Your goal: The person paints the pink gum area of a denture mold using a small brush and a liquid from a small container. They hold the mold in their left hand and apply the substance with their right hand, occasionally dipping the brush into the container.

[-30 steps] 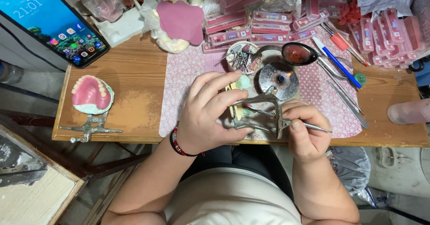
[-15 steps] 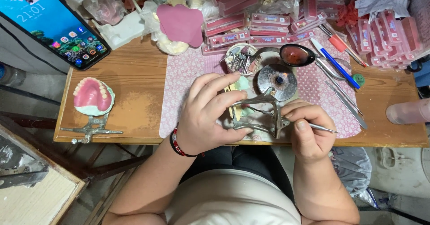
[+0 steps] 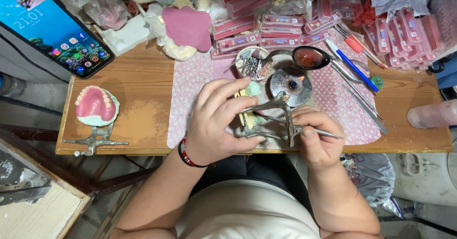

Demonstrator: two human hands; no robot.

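My left hand (image 3: 216, 120) is wrapped round the metal hinged frame (image 3: 271, 120), fingers curled over its top bar and thumb under the lower one, holding it and the pale cast (image 3: 252, 89) in it just over the near edge of the pink patterned mat (image 3: 190, 86). My right hand (image 3: 316, 136) is pinched shut on a thin metal tool (image 3: 328, 133), handle sticking out to my right, tip lost behind the frame, so I can't tell what it touches. Since a second ago that hand has slid inward a little and the tool has pulled in closer to the frame; my left grip hasn't budged, so the work looks like fine touching-up at one spot. Just beyond my fingertips sits a small burner (image 3: 290, 83) with a tiny flame, and left of it a little round dish (image 3: 252, 63) full of small metal bits. Past the burner, a spoon (image 3: 309, 57) holds dark red stuff, probably wax. Further out, pink boxes (image 3: 281, 32) are stacked, their contents hidden. Off to my right lie a blue pen (image 3: 352, 65) and metal tools (image 3: 364, 103). Far left, a pink denture model (image 3: 96, 105) rests on the wooden table (image 3: 138, 86), a phone (image 3: 52, 27) beyond.
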